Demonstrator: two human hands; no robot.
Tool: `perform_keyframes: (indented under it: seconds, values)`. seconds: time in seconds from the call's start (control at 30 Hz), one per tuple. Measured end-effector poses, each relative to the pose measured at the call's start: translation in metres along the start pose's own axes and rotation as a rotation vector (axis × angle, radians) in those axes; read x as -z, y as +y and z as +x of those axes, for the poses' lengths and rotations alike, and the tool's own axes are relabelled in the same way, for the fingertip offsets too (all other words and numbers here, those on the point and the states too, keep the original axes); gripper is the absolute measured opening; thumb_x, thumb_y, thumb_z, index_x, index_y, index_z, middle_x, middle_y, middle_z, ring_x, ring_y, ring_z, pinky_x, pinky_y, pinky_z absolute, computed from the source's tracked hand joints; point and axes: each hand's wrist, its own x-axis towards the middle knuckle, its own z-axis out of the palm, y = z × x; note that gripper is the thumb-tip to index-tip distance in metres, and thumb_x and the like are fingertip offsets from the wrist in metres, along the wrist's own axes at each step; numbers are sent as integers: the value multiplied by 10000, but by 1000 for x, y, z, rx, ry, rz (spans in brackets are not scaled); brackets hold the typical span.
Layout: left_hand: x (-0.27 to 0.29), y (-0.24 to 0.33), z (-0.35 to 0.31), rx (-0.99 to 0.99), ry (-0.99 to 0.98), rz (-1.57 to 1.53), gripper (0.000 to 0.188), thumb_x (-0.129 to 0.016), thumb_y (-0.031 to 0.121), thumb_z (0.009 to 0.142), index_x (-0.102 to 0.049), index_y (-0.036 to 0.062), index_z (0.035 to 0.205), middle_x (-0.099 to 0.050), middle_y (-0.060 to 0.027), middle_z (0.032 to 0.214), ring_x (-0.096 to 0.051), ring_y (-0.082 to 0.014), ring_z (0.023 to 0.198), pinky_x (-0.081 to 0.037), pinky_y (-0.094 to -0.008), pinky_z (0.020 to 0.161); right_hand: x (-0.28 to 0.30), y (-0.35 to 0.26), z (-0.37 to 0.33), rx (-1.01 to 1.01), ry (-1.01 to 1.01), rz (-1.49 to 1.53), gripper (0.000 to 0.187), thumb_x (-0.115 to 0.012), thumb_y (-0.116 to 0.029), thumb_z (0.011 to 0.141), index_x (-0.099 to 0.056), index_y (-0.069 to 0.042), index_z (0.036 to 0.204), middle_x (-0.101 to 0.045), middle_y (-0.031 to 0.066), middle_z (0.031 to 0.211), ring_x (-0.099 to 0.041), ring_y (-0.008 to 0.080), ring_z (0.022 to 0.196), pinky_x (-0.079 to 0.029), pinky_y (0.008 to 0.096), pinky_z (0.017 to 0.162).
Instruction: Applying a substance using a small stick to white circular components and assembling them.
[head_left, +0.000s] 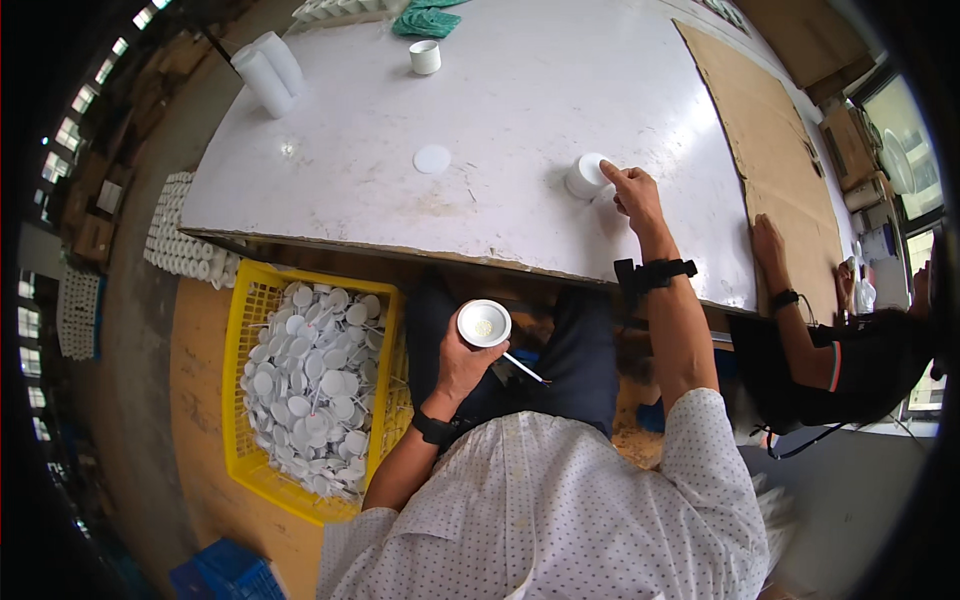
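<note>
My left hand (466, 368) holds a white round LED lamp housing (485, 321) over my lap. Its open face is turned up, showing a yellowish LED spot inside. From its side a short white cable (524, 368) sticks out with bare wire ends. My right hand (634, 196) reaches over the table to a short stack of white round discs (584, 178). Its fingers are bent and pinch at the right edge of the top disc; whether that disc is lifted is too small to tell. A single white disc (433, 159) lies flat to the left.
Left of my legs stands a yellow crate (238, 420) full of white round parts with wires. The white table (540, 90) carries a white cup-shaped housing (425, 57), white cylinders (268, 75) and green cloth (427, 20). At right, a co-worker's arm (775, 262) rests on cardboard (765, 130).
</note>
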Motion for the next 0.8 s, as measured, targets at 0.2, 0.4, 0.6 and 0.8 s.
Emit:
perform_keyframes:
  seconds: [0.2,0.4,0.6,0.8]
  values:
    - [7,-4,1,-91,7,53,538,-698,-16,721,-415,-14,1179,-585,-107,1036,-615,-182,914,-504,-297,815,-1,15,9,-19,-75,190,290,-668,-314,806,-517,-70,761,-467,-9,593,-418,64,462,-329,199,389]
    - [-1,-6,0,-16,-10,0,608,-765,99,676,-444,-14,1179,-588,-85,1056,-567,-145,968,-447,-279,862,-1,18,1,-3,-89,396,203,-619,-240,850,-544,-60,794,-512,0,649,-468,67,524,-377,180,452]
    - [-3,-3,-6,-30,-18,85,605,-765,105,679,-446,-7,1181,-591,-86,1051,-570,-146,963,-447,-277,861,6,21,-13,-24,-54,498,209,-613,-217,853,-573,-20,911,-561,14,696,-547,70,616,-424,164,520]
    - [3,-7,-8,0,-34,35,605,-763,107,681,-442,-10,1180,-585,-90,1060,-566,-151,974,-447,-281,865,14,43,-45,-43,-73,690,205,-598,-128,852,-556,3,1005,-595,40,793,-580,86,677,-480,170,574]
